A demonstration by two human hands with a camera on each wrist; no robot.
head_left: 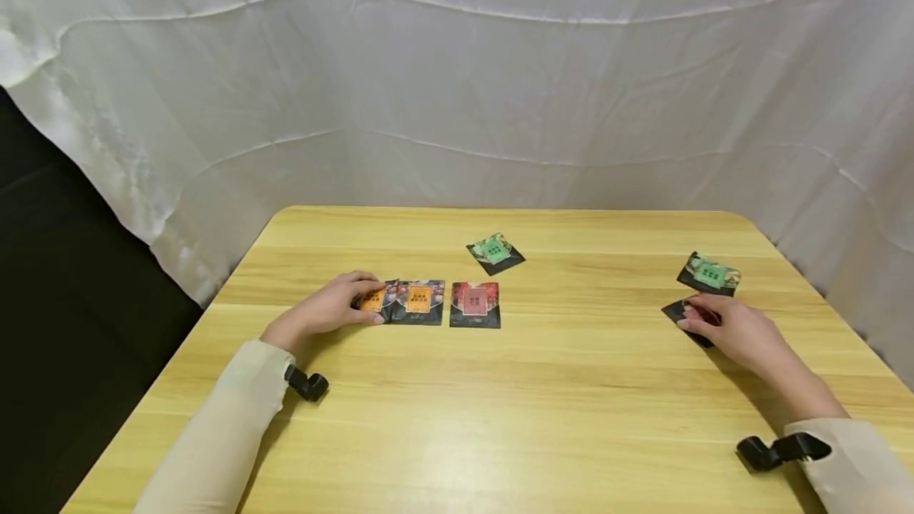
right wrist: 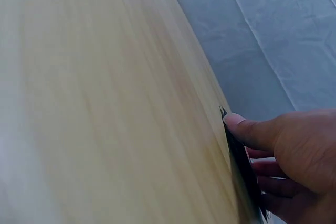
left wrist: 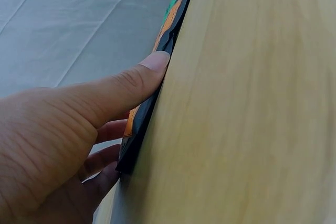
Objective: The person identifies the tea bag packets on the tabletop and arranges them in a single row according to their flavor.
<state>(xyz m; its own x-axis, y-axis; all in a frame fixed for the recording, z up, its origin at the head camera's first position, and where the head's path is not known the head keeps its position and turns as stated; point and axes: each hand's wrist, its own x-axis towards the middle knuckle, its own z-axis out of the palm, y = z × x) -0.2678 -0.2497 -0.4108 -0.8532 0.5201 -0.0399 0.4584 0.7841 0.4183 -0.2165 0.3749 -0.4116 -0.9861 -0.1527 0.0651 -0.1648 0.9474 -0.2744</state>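
Note:
At the left, my left hand [head_left: 330,304] holds a black sachet with an orange label [head_left: 373,300] by its edges, thumb on the near side and fingers on the far side. This sachet overlaps a second orange-labelled sachet [head_left: 419,302] lying flat beside it. To their right lies a sachet with a red label [head_left: 474,305]. Over at the right, my right hand [head_left: 743,331] pinches a dark sachet [head_left: 698,337] whose front is mostly hidden by the fingers; a bit of red shows. In the right wrist view the thumb lies on the edge of that dark sachet [right wrist: 242,163].
One green-labelled sachet [head_left: 496,253] lies askew toward the back middle of the wooden table [head_left: 500,403]. Another green-labelled sachet [head_left: 709,274] lies just behind my right hand. A pale cloth [head_left: 457,78] hangs behind the table.

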